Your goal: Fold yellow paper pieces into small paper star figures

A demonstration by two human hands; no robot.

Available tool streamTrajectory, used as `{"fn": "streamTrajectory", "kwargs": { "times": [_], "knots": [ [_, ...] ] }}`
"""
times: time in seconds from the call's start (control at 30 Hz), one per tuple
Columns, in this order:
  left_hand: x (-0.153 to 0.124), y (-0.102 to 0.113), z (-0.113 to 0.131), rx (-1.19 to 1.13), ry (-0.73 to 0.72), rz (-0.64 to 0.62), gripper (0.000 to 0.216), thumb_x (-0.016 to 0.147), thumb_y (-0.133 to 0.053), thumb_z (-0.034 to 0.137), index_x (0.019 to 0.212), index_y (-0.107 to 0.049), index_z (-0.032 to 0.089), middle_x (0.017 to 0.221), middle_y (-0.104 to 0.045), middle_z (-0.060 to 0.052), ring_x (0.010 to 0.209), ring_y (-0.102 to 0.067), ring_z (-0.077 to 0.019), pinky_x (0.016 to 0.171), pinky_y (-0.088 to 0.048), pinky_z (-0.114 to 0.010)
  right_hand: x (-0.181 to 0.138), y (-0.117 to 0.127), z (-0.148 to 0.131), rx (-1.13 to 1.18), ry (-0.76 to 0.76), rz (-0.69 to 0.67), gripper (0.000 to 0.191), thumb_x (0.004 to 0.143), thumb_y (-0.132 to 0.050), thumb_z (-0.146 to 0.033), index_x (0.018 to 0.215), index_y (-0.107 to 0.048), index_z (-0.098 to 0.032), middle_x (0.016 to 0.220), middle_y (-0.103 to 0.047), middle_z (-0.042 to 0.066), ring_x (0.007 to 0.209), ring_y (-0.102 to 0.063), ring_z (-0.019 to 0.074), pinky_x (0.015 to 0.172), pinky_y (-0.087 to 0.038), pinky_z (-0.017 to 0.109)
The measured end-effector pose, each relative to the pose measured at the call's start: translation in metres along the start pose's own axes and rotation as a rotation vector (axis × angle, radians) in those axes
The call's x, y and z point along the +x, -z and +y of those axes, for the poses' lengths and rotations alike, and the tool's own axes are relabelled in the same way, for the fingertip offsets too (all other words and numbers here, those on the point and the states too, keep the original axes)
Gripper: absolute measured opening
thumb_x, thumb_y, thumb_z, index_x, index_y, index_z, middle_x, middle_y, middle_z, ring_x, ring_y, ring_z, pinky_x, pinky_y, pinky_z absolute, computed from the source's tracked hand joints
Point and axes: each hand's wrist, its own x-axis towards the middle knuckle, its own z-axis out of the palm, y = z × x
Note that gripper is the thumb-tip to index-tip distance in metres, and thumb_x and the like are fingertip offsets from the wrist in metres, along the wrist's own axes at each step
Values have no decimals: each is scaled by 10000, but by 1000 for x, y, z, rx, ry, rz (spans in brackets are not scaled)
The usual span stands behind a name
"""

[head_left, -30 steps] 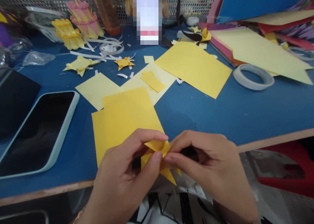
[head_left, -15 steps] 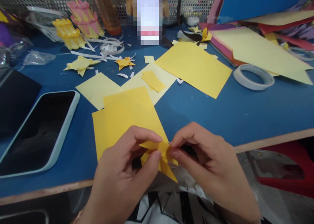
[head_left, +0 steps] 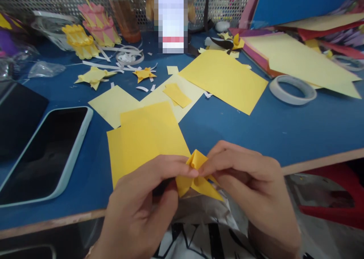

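Between my two hands, at the table's front edge, is a yellow folded paper star (head_left: 207,188) with several pointed flaps. My left hand (head_left: 148,196) has its fingers on the star's left side, the index fingertip pressing near its middle. From the other side my right hand (head_left: 247,179) pinches the star, its fingertips meeting the left index finger. One curled point stands up above the fingertips. Parts of the star are hidden behind the fingers. Yellow paper sheets (head_left: 145,132) lie on the table just beyond my left hand.
A phone (head_left: 42,156) lies at left. Pale yellow paper (head_left: 115,103), a larger yellow sheet (head_left: 224,79) and a tape roll (head_left: 292,90) are farther back. Two finished paper stars (head_left: 144,74), paper scraps and a pink paper tower (head_left: 98,26) stand behind. A red stool (head_left: 338,194) is below right.
The star has been turned in my hands, and a curled point now shows on top. My left thumb has dropped away from its front, and my left index finger has moved onto the middle.
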Motion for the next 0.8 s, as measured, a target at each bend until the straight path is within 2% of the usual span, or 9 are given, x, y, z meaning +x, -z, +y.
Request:
{"fn": "streamTrajectory", "kwargs": {
  "times": [0.13, 0.27, 0.33, 0.47, 0.53, 0.63, 0.67, 0.8],
  "knots": [
    [0, 1, -1, -28, 30, -10, 394, 726, -523, 40, 901, -655, 367, 906, -685, 156, 823, -644, -19, 755, -470, -18, 0, 2, -1, 11, -32, -15, 296, 797, -471, 38, 770, -654, -193, 748, -624, -35, 654, -580, 39, 554, -442, 131],
    [1, 1, -1, -4, 26, 14, 351, 735, -580, 64, 872, -662, 375, 877, -693, 171, 773, -646, -18, 722, -479, -23, 2, 3, -3, 67, -43, -76, 143, 799, -590, -55, 783, -658, -179, 749, -648, -9, 677, -603, 76, 558, -467, 164],
    [1, 0, -1, 50, -2, 35, 313, 762, -586, 81, 856, -664, 369, 861, -700, 172, 751, -648, -17, 727, -485, -43, 3, 1, -3, 93, -57, -68, 90, 765, -660, -84, 749, -659, -172, 727, -655, -5, 651, -605, 85, 542, -467, 173],
    [1, -1, 0, 127, -29, 76, 300, 783, -581, 85, 841, -674, 364, 845, -707, 176, 746, -654, -13, 720, -491, -60, 2, -4, 0, 54, -114, -23, 120, 751, -680, -89, 674, -628, -166, 683, -653, -23, 617, -601, 70, 550, -469, 159],
    [0, -1, 0, 153, -26, 111, 272, 791, -585, 103, 829, -674, 357, 801, -709, 174, 684, -656, -19, 643, -500, -70, 1, -6, 1, 37, -139, 12, 136, 754, -666, -71, 686, -614, -176, 689, -654, -38, 638, -607, 65, 563, -474, 145],
    [-2, 0, -1, 241, -11, 160, 187, 798, -606, 175, 792, -667, 351, 703, -694, 183, 463, -586, -10, 423, -439, -83, -1, -6, 3, 54, -146, 46, 148, 764, -644, -58, 727, -594, -192, 705, -641, -60, 648, -602, 43, 569, -468, 112],
    [-2, 0, -2, 250, -13, 174, 173, 794, -613, 186, 787, -667, 349, 698, -693, 186, 445, -579, -9, 410, -435, -83, -1, -6, 3, 62, -146, 46, 151, 768, -637, -56, 733, -582, -193, 701, -631, -66, 641, -594, 34, 564, -460, 100],
    [-3, -1, -5, 198, -30, 172, 197, 784, -609, 160, 791, -675, 346, 750, -710, 181, 619, -665, -26, 593, -518, -67, 1, -4, 1, 69, -171, -5, 168, 786, -604, -63, 747, -509, -196, 685, -578, -71, 601, -548, 23, 516, -423, 89]
  ]
}}
